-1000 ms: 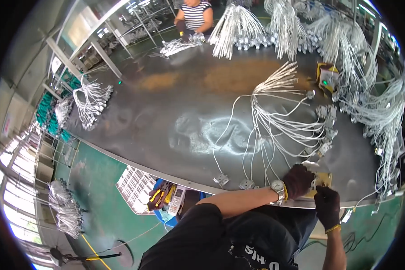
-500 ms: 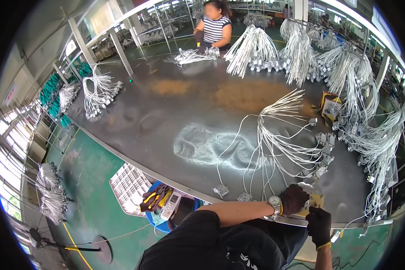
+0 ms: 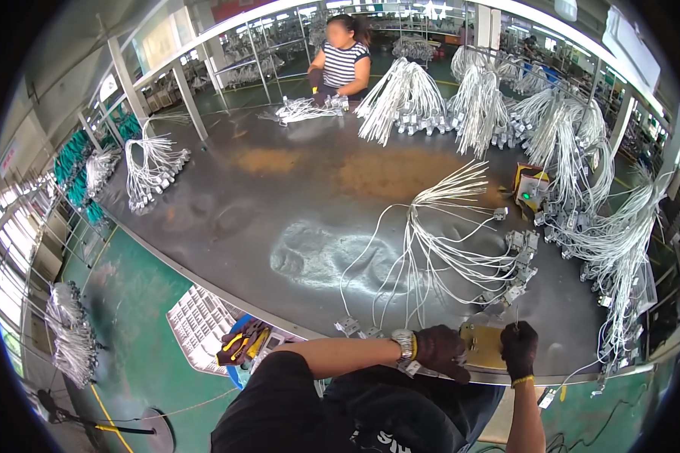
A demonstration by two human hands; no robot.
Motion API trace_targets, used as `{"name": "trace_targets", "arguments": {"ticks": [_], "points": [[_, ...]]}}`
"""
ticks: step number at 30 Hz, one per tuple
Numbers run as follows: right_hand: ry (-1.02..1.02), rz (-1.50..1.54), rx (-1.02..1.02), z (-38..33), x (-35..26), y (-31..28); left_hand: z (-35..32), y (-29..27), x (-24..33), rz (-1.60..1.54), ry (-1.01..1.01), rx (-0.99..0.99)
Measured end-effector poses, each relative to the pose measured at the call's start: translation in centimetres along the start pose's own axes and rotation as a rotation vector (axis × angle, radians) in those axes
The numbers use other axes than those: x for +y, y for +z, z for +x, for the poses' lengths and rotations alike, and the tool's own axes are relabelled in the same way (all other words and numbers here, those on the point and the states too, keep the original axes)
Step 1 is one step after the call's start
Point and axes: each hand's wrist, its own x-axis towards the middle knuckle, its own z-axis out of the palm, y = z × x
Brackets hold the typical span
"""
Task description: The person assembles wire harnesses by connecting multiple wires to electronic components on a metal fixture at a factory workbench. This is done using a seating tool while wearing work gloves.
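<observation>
My left hand (image 3: 440,352), in a dark glove with a watch at the wrist, is at the table's near edge. Its fingers curl down just left of a brass-coloured plate (image 3: 485,346); whatever they hold is hidden. At the plate's right side my gloved right hand (image 3: 520,353) is closed in a fist round a thin rod (image 3: 517,312) that sticks up above it. Beyond the plate, a fanned bundle of white wires (image 3: 431,240) lies on the table. Small metal-and-white connectors (image 3: 518,273) end the wires, and a few rest left of my left wrist.
White wire bundles (image 3: 404,94) line the table's far and right edges. A yellow-and-black box (image 3: 531,185) stands among them. Across the metal table (image 3: 227,181) a person in a striped top handles wires. Pliers (image 3: 243,343) lie in a blue tub beside a white crate (image 3: 202,325) below the left edge.
My left hand has moved left, off the plate, and more of the plate shows. My right hand has risen beside the plate. The view has shifted a little to the right.
</observation>
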Motion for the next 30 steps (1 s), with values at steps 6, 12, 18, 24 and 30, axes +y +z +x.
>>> {"name": "trace_targets", "arguments": {"ticks": [6, 12, 18, 24, 30], "points": [[-0.333, -0.347, 0.294, 6.4, 2.9, 0.9, -1.5, -2.7, 2.0, 0.284, -0.065, -0.494], [-0.336, -0.114, 0.192, 9.4, 4.7, 0.9, -1.1, -0.1, 1.3, 0.367, 0.006, -0.444], [-0.061, 0.144, 0.079, 8.2, 2.1, 0.9, -1.4, -0.9, 2.1, 0.266, -0.005, -0.388], [0.067, 0.177, -0.043, 8.7, 3.9, -0.5, -1.7, -1.9, 2.1, 0.126, -0.108, -0.342], [0.047, 0.284, -0.023, 8.6, 2.6, 0.6, -1.2, 0.3, 0.5, 0.256, -0.168, -0.299]]}}
